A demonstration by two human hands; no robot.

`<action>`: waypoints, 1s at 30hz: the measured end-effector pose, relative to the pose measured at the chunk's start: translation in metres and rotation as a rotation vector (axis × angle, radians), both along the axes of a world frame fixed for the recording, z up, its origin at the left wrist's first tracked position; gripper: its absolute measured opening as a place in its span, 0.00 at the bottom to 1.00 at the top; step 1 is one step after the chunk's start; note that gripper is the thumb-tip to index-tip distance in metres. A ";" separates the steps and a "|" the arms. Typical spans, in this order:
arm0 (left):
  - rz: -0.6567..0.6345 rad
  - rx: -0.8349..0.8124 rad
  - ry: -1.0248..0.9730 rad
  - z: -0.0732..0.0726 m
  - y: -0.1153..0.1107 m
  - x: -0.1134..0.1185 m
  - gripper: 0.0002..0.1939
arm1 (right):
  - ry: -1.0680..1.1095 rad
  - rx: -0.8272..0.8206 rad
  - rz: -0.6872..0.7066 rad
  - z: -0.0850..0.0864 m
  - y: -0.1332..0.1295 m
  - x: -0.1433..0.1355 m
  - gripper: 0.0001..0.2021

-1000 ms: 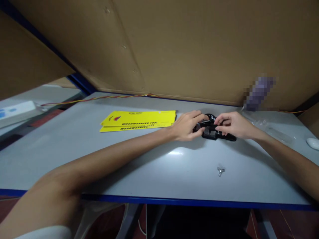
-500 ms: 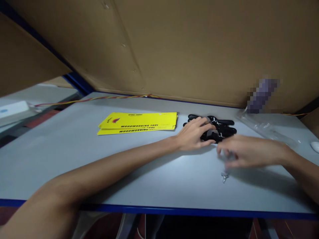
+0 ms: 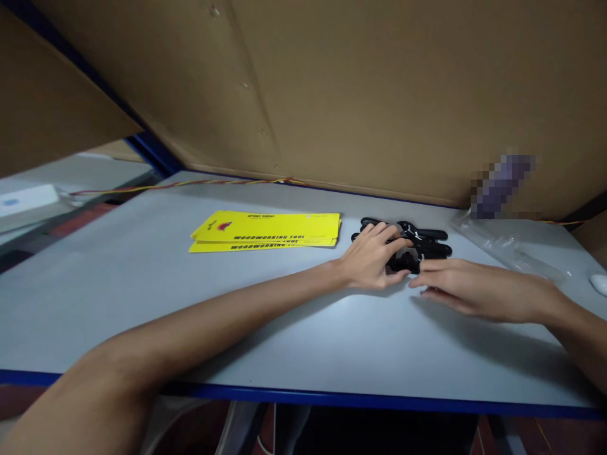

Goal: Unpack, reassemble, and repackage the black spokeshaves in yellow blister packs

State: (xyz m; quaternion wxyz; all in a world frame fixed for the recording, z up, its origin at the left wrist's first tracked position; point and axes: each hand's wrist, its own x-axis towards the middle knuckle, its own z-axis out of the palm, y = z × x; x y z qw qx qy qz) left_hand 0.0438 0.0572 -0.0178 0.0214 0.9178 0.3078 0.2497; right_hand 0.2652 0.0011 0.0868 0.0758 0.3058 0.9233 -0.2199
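Observation:
Several black two-handled tools, which look like spokeshaves [image 3: 434, 235], lie bunched together on the table with bright metal parts among them. My left hand [image 3: 374, 256] reaches over their left side. Its fingers curl over the top and its thumb lies along the near edge, gripping a spokeshave. Close by on the right, my right hand [image 3: 478, 287] is at the near side of the bunch with its fingers bent. Whatever lies between those fingertips is hidden. To the left rest overlapping yellow cards [image 3: 265, 227] printed "WOODWORKING TOOL".
Clear plastic packaging [image 3: 502, 246] lies behind my right hand, below a blurred purple item [image 3: 502, 186]. A white object [image 3: 598, 284] sits at the right edge. Twisted wires [image 3: 213, 184] run along the foot of the cardboard wall [image 3: 355, 95]. A blue edge [image 3: 332, 399] borders the table's front.
The small shiny piece seen below my right hand is out of sight now. My right hand's fingers have drawn in by the spokeshaves. My left hand stays on them; the view has shifted slightly.

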 end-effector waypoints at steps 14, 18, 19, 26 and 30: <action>0.070 -0.099 -0.019 -0.001 0.002 -0.009 0.29 | 0.203 0.224 -0.143 -0.010 0.049 0.006 0.11; 0.037 -0.140 -0.040 -0.002 0.002 -0.009 0.27 | 0.177 0.161 -0.158 -0.018 0.050 0.003 0.12; 0.025 -0.148 -0.039 -0.002 0.002 -0.009 0.27 | 0.174 0.154 -0.159 -0.021 0.050 0.002 0.12; -0.003 -0.168 -0.003 0.001 0.002 -0.009 0.25 | 0.162 0.163 -0.148 -0.029 0.051 0.001 0.12; -0.012 -0.157 -0.009 0.002 0.001 -0.009 0.25 | 0.221 0.159 -0.134 -0.030 0.055 0.004 0.12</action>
